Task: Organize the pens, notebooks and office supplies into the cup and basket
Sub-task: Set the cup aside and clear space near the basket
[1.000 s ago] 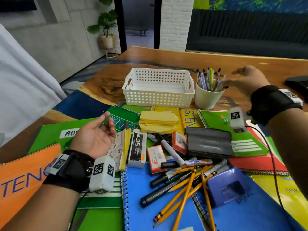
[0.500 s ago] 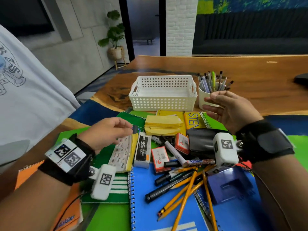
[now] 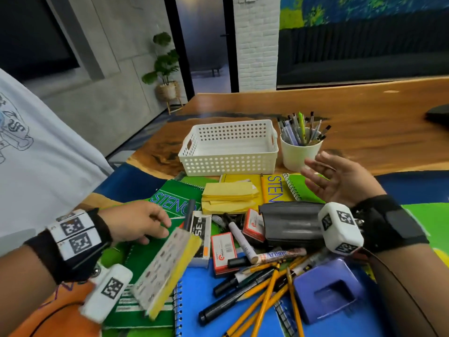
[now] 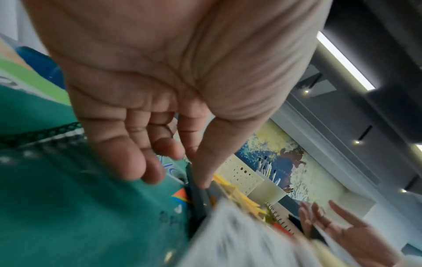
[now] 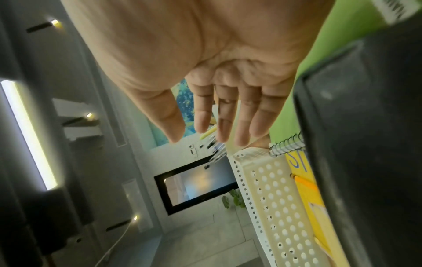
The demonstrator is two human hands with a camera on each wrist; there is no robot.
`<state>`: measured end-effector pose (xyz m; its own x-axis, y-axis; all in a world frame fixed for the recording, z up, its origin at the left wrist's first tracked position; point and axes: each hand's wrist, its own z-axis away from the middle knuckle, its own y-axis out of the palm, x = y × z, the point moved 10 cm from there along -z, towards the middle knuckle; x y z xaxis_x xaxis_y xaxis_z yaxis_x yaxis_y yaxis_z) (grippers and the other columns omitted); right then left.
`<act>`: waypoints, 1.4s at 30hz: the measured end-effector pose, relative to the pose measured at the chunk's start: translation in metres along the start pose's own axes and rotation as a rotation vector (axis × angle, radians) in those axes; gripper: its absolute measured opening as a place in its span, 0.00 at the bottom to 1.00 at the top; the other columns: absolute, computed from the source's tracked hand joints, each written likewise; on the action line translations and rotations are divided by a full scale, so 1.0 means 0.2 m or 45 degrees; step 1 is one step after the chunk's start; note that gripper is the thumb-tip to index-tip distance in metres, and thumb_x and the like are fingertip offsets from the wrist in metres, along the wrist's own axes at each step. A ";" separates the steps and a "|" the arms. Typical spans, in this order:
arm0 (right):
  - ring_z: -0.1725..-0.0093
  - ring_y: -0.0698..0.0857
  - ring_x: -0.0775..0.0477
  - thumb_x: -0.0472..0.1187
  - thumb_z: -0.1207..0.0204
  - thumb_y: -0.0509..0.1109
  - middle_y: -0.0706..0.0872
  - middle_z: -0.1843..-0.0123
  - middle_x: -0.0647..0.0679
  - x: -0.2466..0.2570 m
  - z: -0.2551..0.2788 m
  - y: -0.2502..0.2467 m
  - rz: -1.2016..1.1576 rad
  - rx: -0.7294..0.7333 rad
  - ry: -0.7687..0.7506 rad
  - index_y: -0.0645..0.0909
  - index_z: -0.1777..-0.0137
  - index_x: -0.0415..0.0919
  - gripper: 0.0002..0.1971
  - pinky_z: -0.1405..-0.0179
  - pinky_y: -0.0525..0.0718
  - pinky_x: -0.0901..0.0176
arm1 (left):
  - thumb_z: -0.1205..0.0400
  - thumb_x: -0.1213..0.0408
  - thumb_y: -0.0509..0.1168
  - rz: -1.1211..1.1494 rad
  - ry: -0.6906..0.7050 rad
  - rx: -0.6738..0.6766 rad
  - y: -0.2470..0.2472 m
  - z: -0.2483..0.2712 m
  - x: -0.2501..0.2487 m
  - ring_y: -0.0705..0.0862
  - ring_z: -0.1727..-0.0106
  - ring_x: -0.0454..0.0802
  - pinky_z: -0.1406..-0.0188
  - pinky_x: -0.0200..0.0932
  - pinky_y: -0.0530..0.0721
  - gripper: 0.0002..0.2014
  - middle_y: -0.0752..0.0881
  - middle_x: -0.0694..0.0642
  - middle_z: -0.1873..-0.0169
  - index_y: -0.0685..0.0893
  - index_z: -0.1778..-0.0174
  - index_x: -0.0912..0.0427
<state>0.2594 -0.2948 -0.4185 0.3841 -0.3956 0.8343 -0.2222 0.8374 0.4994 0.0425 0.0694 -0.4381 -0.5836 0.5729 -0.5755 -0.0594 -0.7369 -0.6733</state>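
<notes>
The white perforated basket [image 3: 228, 164] stands empty at the back of the pile, also seen side-on [image 5: 274, 198]. Right of it the white cup [image 3: 298, 156] holds several pens [image 3: 301, 127]. My right hand [image 3: 335, 176] hovers just in front of the cup with straight, spread fingers [image 5: 217, 130] and holds nothing. My left hand [image 3: 136, 222] is palm down over the green STENO notebook [image 3: 170, 198], fingers loosely curled. In the left wrist view its thumb tip touches a grey pen [image 4: 197, 195]; that pen [image 3: 189, 212] lies beside a yellow-edged sticker packet [image 3: 167, 268].
Yellow sticky pads [image 3: 228, 195], staple boxes [image 3: 223, 249], a black pouch [image 3: 291, 222], markers [image 3: 233, 300], several pencils [image 3: 267, 295] and a purple hole punch [image 3: 328, 290] lie heaped on overlapping spiral notebooks. A person in a white shirt [image 3: 36, 166] stands at the left.
My right hand drew back from the cup toward me, palm open. My left hand turned palm down and reached right to the grey pen. The head view tilted upward.
</notes>
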 end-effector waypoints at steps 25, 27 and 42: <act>0.51 0.84 0.45 0.49 0.19 0.67 0.86 0.49 0.45 -0.06 -0.03 -0.15 0.271 -0.210 0.145 0.82 0.52 0.46 0.07 0.33 0.77 0.53 | 0.19 0.72 0.64 0.631 0.265 0.131 -0.21 0.19 -0.46 0.93 0.50 0.55 0.56 0.50 0.93 0.11 0.92 0.64 0.47 0.91 0.49 0.59; 0.55 0.82 0.46 0.49 0.20 0.68 0.85 0.50 0.45 -0.06 -0.03 -0.16 0.279 -0.227 0.159 0.82 0.51 0.45 0.08 0.37 0.78 0.55 | 0.16 0.75 0.62 0.751 0.336 -0.112 -0.38 0.08 -0.56 0.92 0.49 0.55 0.55 0.55 0.93 0.12 0.91 0.64 0.45 0.86 0.45 0.56; 0.58 0.77 0.46 0.48 0.19 0.67 0.82 0.51 0.38 -0.10 -0.08 -0.21 0.214 -0.277 0.271 0.81 0.52 0.40 0.11 0.38 0.77 0.55 | 0.18 0.82 0.62 1.020 0.230 -0.724 -0.52 -0.75 -0.70 0.81 0.37 0.59 0.50 0.55 0.91 0.31 0.75 0.55 0.30 0.71 0.21 0.50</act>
<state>0.2749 -0.3153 -0.4603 0.5420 -0.1768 0.8216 -0.1106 0.9541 0.2783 0.2514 0.1199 -0.3574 -0.1472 0.0631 -0.9871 0.7215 -0.6758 -0.1507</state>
